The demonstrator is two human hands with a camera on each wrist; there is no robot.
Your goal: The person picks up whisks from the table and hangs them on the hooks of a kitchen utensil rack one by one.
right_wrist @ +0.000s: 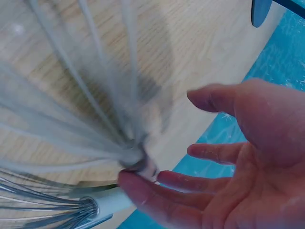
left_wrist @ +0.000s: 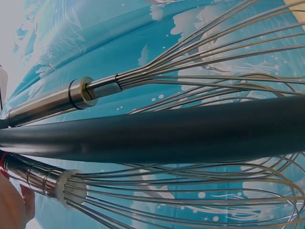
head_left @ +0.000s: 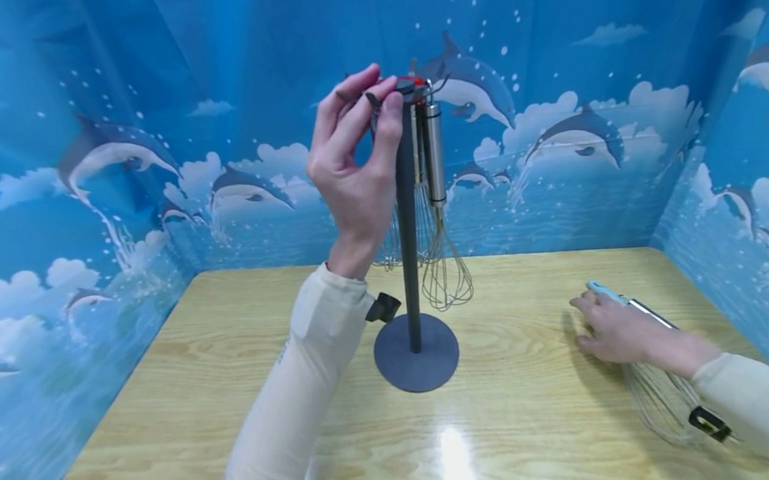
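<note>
My left hand (head_left: pixel 357 151) is raised at the top of a dark whisk stand (head_left: pixel 409 246), its thumb and fingers curled round the hooked head. Several steel whisks (head_left: pixel 435 157) hang from the hooks behind and right of the pole. The left wrist view shows one hanging whisk (left_wrist: pixel 52 102) above the pole and a thicker-handled one (left_wrist: pixel 38 176) below it. On the right, my right hand (head_left: pixel 624 332) hovers over whisks (head_left: pixel 654 400) lying on the table. Its fingers are spread, fingertips right at one blurred whisk (right_wrist: pixel 133 157); beside that lies a whisk with a pale blue handle (right_wrist: pixel 112 200).
The stand's round base (head_left: pixel 417 369) rests on a wood-grain table (head_left: pixel 236 393). A blue dolphin-print curtain (head_left: pixel 254 116) encloses the back and both sides. Black straps sit on both wrists.
</note>
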